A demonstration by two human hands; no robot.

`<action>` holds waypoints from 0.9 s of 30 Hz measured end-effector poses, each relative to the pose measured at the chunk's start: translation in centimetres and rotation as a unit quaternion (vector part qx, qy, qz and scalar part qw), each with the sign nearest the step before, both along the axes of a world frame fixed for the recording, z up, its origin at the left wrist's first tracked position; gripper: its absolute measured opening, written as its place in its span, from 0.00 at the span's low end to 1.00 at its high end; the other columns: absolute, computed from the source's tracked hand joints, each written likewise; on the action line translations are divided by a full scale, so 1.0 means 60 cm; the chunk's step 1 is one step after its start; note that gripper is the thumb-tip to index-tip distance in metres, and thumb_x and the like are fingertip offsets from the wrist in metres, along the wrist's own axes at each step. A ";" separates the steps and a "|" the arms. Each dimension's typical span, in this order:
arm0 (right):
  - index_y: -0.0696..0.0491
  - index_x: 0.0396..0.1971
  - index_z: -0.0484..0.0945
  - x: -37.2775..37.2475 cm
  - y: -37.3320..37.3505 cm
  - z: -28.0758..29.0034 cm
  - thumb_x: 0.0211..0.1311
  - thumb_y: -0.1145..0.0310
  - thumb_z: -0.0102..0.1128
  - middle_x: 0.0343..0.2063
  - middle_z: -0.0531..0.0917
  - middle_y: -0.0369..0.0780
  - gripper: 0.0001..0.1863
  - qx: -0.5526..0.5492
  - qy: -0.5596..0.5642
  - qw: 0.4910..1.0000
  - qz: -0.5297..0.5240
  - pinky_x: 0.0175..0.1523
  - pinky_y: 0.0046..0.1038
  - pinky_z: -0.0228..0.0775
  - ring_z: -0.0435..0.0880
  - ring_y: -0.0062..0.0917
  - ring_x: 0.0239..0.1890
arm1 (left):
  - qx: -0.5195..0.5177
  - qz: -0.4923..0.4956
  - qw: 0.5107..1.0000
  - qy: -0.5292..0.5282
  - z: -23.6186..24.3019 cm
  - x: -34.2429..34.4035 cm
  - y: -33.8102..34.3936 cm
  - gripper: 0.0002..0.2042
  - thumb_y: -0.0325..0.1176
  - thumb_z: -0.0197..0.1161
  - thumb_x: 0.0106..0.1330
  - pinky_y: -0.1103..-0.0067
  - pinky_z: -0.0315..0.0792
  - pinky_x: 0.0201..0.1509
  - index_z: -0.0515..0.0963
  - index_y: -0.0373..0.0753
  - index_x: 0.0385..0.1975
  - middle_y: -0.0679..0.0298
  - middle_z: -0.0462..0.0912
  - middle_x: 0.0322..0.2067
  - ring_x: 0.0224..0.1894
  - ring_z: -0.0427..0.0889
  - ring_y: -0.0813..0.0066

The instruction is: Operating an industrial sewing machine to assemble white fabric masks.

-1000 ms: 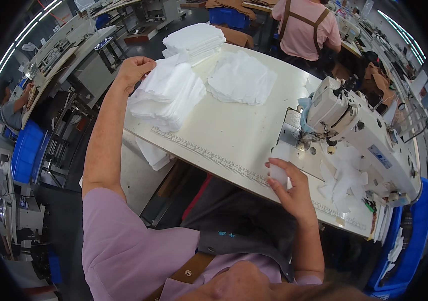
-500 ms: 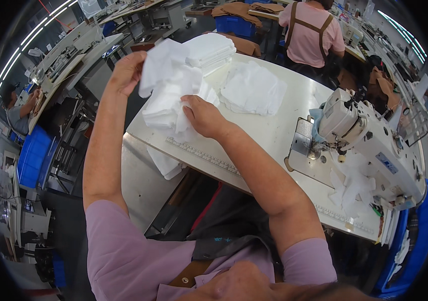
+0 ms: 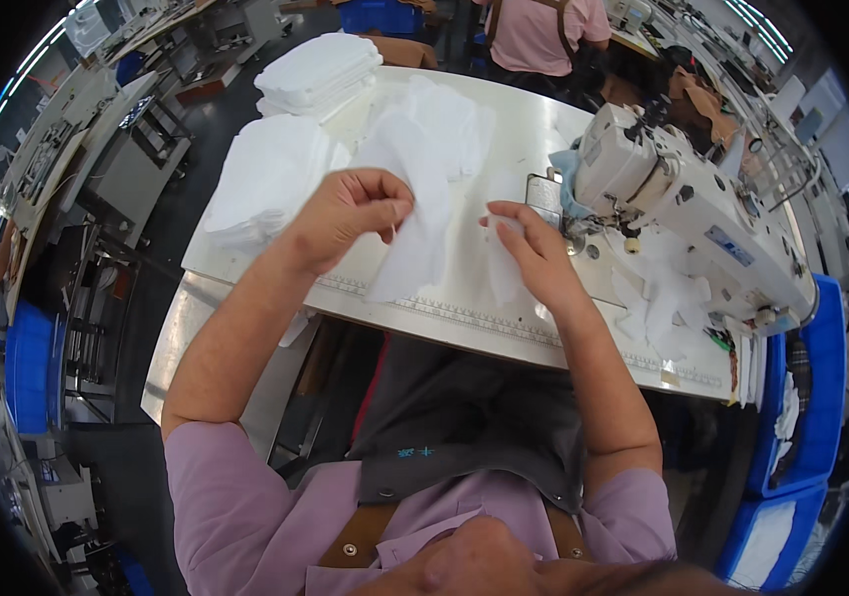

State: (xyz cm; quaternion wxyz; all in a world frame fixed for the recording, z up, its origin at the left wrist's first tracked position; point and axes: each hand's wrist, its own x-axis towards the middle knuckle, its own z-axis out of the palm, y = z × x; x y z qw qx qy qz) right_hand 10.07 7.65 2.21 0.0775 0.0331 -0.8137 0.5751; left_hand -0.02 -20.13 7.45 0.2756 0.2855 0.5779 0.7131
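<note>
Head view shows white cloth (image 3: 424,243) pinched between the left fingers (image 3: 383,183).

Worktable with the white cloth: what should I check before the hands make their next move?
1. Left hand gripping the white cloth: ok.
2. Right hand gripping firmly: cannot tell; the white piece beneath is blurred.
3. Front stack and rear stack on the table: ok.
4. Sewing machine surroundings free of scraps: not ok.
5. Machine threaded: cannot tell, too small.
</note>
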 end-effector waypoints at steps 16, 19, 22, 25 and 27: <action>0.53 0.67 0.74 0.262 0.144 -0.014 0.49 0.81 0.52 0.55 0.84 0.45 0.38 0.125 0.005 0.991 0.043 0.63 0.33 0.70 0.80 0.40 0.50 | -0.211 -0.112 0.829 0.505 -0.101 0.118 0.119 0.17 0.40 0.77 0.55 0.66 0.66 0.61 0.88 0.48 0.46 0.63 0.78 0.54 0.54 0.78 0.63; 0.52 0.63 0.78 0.260 0.149 -0.027 0.50 0.83 0.53 0.51 0.86 0.43 0.35 0.038 0.001 0.999 0.016 0.60 0.32 0.72 0.80 0.39 0.49 | -0.215 -0.168 0.860 0.431 -0.115 0.089 0.149 0.09 0.39 0.75 0.58 0.68 0.65 0.62 0.89 0.45 0.36 0.66 0.81 0.47 0.54 0.78 0.64; 0.52 0.60 0.81 0.250 0.136 -0.015 0.53 0.81 0.57 0.48 0.87 0.42 0.30 -0.019 0.066 0.998 0.013 0.55 0.33 0.75 0.80 0.38 0.46 | -0.166 -0.152 0.887 0.403 -0.122 0.086 0.201 0.07 0.40 0.74 0.61 0.69 0.65 0.62 0.89 0.46 0.33 0.67 0.83 0.38 0.50 0.81 0.66; 0.51 0.58 0.83 0.238 0.129 -0.005 0.55 0.79 0.61 0.48 0.87 0.40 0.27 0.082 0.068 0.994 0.023 0.51 0.33 0.76 0.80 0.37 0.43 | -0.153 -0.082 0.897 0.406 -0.101 0.087 0.233 0.11 0.43 0.72 0.67 0.73 0.71 0.55 0.89 0.42 0.34 0.67 0.85 0.34 0.41 0.83 0.72; 0.50 0.58 0.83 0.232 0.124 -0.009 0.56 0.78 0.64 0.46 0.87 0.40 0.26 0.083 0.111 0.989 0.056 0.49 0.34 0.76 0.79 0.36 0.42 | -0.226 -0.099 0.969 0.025 -0.076 0.090 0.247 0.15 0.45 0.71 0.71 0.78 0.75 0.45 0.88 0.37 0.39 0.65 0.87 0.35 0.36 0.83 0.77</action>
